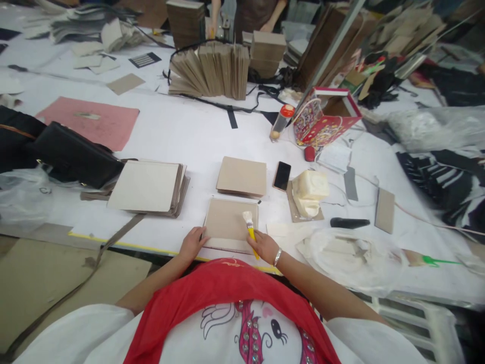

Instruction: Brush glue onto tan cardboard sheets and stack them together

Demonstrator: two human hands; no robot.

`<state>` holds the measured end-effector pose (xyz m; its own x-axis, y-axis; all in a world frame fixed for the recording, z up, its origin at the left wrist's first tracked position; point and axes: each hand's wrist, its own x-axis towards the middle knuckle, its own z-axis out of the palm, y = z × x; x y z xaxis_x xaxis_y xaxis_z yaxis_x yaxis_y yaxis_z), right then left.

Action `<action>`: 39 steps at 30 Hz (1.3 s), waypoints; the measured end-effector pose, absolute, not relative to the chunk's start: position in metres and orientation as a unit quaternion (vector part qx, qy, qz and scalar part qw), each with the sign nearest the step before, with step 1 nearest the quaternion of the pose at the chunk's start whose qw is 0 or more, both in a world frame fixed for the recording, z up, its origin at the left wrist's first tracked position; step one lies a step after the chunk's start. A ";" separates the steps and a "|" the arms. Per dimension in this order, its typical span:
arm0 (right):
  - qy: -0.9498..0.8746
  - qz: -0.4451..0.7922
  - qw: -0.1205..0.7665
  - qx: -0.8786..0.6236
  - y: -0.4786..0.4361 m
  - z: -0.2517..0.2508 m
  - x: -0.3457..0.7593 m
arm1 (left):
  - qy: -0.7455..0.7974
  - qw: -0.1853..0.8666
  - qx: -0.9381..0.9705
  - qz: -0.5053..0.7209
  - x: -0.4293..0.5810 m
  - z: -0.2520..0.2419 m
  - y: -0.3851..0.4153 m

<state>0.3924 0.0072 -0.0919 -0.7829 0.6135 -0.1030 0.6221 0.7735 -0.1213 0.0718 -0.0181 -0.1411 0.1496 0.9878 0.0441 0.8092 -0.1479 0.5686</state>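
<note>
A brown cardboard panel [227, 220] lies flat on the white table [182, 131] right in front of me. My left hand [192, 242] rests on its near left corner, fingers curled down on the edge. My right hand [264, 246] is closed on a yellow-handled brush [250, 227], whose pale bristles touch the panel's right side. A similar brown panel [242, 176] lies just beyond it.
A stack of flat boards [149, 188] sits to the left, a black bag [71, 154] beyond it. To the right are a phone [282, 175], a yellowish glue tub [309, 192], a black tool [348, 222] and crumpled plastic [352, 253]. Another person stands at the far edge.
</note>
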 end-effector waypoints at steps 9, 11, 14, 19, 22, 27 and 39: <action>0.945 -0.089 -0.042 0.311 0.020 -0.084 0.387 | 0.592 0.154 0.765 0.203 0.066 -0.127 -0.017; 0.930 -0.102 -0.064 0.347 0.021 -0.073 0.380 | 0.576 0.152 0.783 0.182 0.066 -0.122 -0.015; 0.873 -0.161 -0.127 0.443 0.023 -0.055 0.364 | 0.521 0.179 0.824 0.131 0.065 -0.119 -0.008; 0.632 -0.419 -0.294 0.581 0.049 -0.035 0.319 | 0.481 0.193 0.849 0.104 0.063 -0.120 -0.002; 0.465 -0.550 -0.328 0.612 0.076 -0.038 0.285 | 0.479 0.188 0.851 0.106 0.062 -0.119 -0.002; 0.379 -0.608 -0.333 0.614 0.105 -0.057 0.244 | 0.474 0.177 0.855 0.112 0.062 -0.118 -0.002; 0.328 -0.462 -0.372 0.735 0.074 -0.055 0.392 | 0.451 0.170 0.863 0.153 0.058 -0.127 0.000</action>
<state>0.3918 0.0739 -0.0548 0.3581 0.8260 -0.4352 0.1386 -0.5080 -0.8501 0.0579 0.0000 -0.1272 0.5466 0.8299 0.1114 0.7254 -0.5358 0.4322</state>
